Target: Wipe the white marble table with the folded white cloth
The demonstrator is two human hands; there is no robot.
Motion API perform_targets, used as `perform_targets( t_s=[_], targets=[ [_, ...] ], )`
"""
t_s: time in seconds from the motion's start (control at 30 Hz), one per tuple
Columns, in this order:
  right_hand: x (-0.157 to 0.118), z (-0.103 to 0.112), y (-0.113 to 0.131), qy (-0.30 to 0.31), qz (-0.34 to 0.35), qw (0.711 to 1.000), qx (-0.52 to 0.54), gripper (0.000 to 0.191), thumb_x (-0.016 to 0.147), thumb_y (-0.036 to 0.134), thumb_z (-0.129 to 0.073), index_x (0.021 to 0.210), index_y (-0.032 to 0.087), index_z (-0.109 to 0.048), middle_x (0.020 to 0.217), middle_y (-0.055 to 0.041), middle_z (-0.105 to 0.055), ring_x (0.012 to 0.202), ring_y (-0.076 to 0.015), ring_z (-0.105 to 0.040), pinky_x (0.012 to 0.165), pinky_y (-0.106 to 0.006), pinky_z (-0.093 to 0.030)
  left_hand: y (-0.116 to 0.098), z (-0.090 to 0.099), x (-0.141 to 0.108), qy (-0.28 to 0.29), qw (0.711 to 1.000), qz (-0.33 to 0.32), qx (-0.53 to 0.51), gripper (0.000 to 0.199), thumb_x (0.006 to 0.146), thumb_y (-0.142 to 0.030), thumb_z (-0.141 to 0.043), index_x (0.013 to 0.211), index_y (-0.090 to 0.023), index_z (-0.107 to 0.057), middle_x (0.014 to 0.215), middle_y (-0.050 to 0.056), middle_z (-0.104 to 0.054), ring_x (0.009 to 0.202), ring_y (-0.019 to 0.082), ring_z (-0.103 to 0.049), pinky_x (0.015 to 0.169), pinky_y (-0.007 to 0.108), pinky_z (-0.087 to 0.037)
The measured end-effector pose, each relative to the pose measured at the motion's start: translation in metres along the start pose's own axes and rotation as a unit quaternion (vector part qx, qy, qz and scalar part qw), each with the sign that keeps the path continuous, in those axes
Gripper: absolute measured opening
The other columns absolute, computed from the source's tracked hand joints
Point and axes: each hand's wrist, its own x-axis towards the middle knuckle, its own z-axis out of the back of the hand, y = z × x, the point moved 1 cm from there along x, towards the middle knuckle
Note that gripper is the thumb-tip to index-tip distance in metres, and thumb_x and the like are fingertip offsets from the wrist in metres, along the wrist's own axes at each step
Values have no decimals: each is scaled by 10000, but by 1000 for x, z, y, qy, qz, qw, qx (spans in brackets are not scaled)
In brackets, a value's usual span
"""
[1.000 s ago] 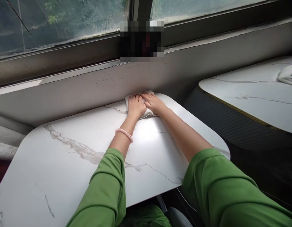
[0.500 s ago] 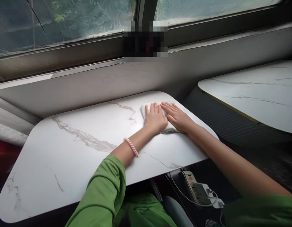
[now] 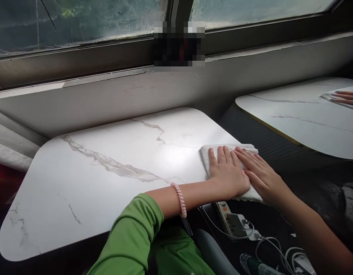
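Both of my hands lie flat on a folded white cloth (image 3: pixel 205 155) at the right end of a white marble-patterned tabletop (image 3: pixel 99 206). My left hand (image 3: pixel 228 172), below a pink coiled band on the wrist, presses the cloth with its fingers stretched out. Against it rests my right hand (image 3: pixel 263 177), fingers also straight and lying on the cloth. The cloth's right part reaches over the table's edge. Neither palm's underside can be seen.
A second marble-patterned table (image 3: pixel 296 103) stands at the right, where another person's hand (image 3: pixel 349 97) rests on a cloth. Below my table are a power strip (image 3: pixel 223 214) and white cables (image 3: pixel 275 250). Windows (image 3: pixel 79 23) and a ledge run along the back.
My hands and the cloth have slid right and toward me, from the far right part of the tabletop to its right edge. Another person's hand with a cloth has appeared on the second table.
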Motion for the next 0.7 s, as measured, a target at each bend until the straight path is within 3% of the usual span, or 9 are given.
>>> perform_targets(
  t_s=[0.13,0.27,0.43,0.7],
  targets=[
    [9,-3,-8,2,8,1000,-11,603,910,305,-244,1506,344,-163,1512,-58,-340,1381,-189,-286,1158,-426,-219,5,-2,9,-6,1000,-3,-5,631,935,-354,-233,1443,18,-271,1534,181,-236,1437,299,-116,1174,519,-44],
    [35,-6,-20,24,-6,999,-41,611,889,296,-243,1496,229,-252,1485,-113,-382,1380,-203,-301,1147,-417,-251,17,1,29,-5,1000,-9,-2,626,935,-336,-228,1445,26,-256,1533,183,-238,1434,294,-133,1173,514,-41],
    [91,-14,-31,64,-13,996,-58,599,873,266,-221,1437,118,-358,1472,-150,-395,1387,-204,-298,1141,-414,-258,45,10,67,0,1000,19,5,605,938,-306,-231,1450,16,-245,1538,171,-231,1435,266,-136,1174,492,-31],
    [190,-46,-47,58,-10,998,-38,581,862,254,-239,1403,115,-399,1478,-122,-396,1383,-201,-315,1132,-418,-260,110,19,130,-30,996,68,49,571,931,-286,-217,1456,-74,-287,1541,107,-256,1433,207,-170,1174,466,-44]
  ],
)
